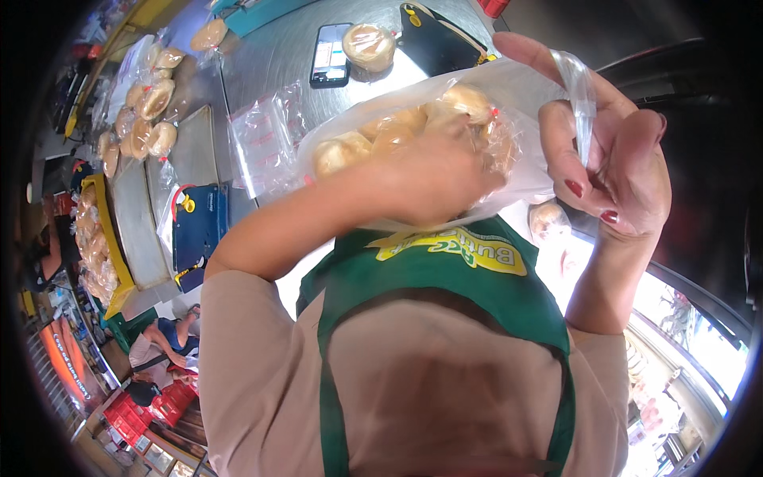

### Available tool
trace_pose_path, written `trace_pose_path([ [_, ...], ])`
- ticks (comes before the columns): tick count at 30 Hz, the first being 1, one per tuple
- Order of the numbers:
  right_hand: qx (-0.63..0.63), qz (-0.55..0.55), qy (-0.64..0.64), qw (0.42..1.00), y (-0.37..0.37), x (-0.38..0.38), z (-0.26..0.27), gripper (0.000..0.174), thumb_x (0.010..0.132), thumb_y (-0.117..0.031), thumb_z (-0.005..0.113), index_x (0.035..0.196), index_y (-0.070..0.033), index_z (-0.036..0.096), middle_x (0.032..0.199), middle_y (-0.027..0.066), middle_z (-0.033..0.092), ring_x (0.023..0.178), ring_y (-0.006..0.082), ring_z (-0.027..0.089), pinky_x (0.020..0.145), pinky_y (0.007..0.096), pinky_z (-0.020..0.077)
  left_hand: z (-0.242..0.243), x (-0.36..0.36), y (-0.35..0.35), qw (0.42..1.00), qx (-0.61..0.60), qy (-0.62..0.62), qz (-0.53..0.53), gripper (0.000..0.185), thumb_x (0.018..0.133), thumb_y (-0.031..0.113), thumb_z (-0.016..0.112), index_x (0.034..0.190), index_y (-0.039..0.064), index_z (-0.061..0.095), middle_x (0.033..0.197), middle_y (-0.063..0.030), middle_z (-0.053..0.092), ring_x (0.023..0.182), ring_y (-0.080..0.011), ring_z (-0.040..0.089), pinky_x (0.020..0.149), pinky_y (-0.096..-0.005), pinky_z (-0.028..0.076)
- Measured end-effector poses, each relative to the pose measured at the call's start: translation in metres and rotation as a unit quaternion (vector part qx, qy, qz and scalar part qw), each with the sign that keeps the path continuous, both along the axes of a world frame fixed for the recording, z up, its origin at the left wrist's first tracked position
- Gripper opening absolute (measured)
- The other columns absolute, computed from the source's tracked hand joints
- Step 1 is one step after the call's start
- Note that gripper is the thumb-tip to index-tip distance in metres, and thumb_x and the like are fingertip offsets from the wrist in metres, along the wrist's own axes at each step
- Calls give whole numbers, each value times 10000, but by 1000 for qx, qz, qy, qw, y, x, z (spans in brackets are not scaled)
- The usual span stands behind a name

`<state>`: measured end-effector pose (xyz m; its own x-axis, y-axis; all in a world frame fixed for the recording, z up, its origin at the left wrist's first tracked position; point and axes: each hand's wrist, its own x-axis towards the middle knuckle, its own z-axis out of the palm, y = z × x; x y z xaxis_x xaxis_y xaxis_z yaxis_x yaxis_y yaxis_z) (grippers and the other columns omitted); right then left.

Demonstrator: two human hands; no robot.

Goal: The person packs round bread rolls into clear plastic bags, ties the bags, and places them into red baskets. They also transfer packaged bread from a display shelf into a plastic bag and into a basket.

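A translucent plastic bag (pixel 334 131) holds several golden bread rolls (pixel 390 134), some in clear wrap with red ties. My left hand (pixel 444 170) is blurred and reaches across the bag, over or into its opening, beside a wrapped roll (pixel 465 101). Its fingertips are too smeared to tell whether they grip anything. Raised at the right, my right hand (pixel 614 149) has a bag handle strip (pixel 581 113) looped over its fingers and held in them. The bag stretches from that hand towards the left, just in front of my green apron (pixel 429 286).
On the metal table (pixel 268 65) lie a phone (pixel 331 56), a wrapped round bread stack (pixel 369 47), a dark pouch (pixel 438 36) and flat plastic bags (pixel 265 143). Bagged buns (pixel 143 119), a blue pouch (pixel 199 226) and a yellow crate (pixel 113 262) stand left. A person (pixel 161 346) is beyond.
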<state>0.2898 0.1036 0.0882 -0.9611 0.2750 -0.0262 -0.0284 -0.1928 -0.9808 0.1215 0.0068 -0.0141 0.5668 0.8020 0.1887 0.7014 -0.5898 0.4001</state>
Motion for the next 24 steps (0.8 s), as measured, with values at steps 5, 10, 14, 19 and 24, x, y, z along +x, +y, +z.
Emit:
trace_pose_path([
  [5,-2,-23,9,1000,-2,7,-5,1105,837,-707,477,1441,164,164,628,-34,491,370,-32,345,369,114,286,-16,-114,64,944,35,-157,287,568,732,206,759,1257,143,552,1140,-183,611,1032,-346,630,911,-452,493],
  [10,-8,-22,6,1000,1,13,-11,1092,838,-709,470,1448,148,176,639,-32,496,372,-24,366,388,108,314,-125,-173,101,918,-77,202,332,734,709,266,774,1361,229,438,1277,-177,505,1085,-356,588,898,-462,505],
  [14,-43,-30,26,998,6,19,-21,1062,840,-696,480,1456,121,200,646,-27,509,377,-10,399,427,106,350,-171,-172,104,892,-85,130,424,849,638,397,807,1383,367,402,1430,-165,373,1214,-473,474,930,-567,473],
  [19,-84,-43,32,995,13,34,-31,1024,851,-670,491,1463,102,210,675,-2,536,381,5,432,444,107,368,-177,-165,102,907,36,144,394,814,621,340,815,1332,207,443,1346,-235,447,1206,-450,489,923,-553,485],
  [24,-142,-53,88,985,21,41,-42,960,889,-628,473,1475,79,192,737,44,559,384,25,459,410,115,372,-116,-166,74,808,-90,-360,457,781,664,410,799,1282,57,478,1276,-219,539,1184,-415,528,915,-565,482],
])
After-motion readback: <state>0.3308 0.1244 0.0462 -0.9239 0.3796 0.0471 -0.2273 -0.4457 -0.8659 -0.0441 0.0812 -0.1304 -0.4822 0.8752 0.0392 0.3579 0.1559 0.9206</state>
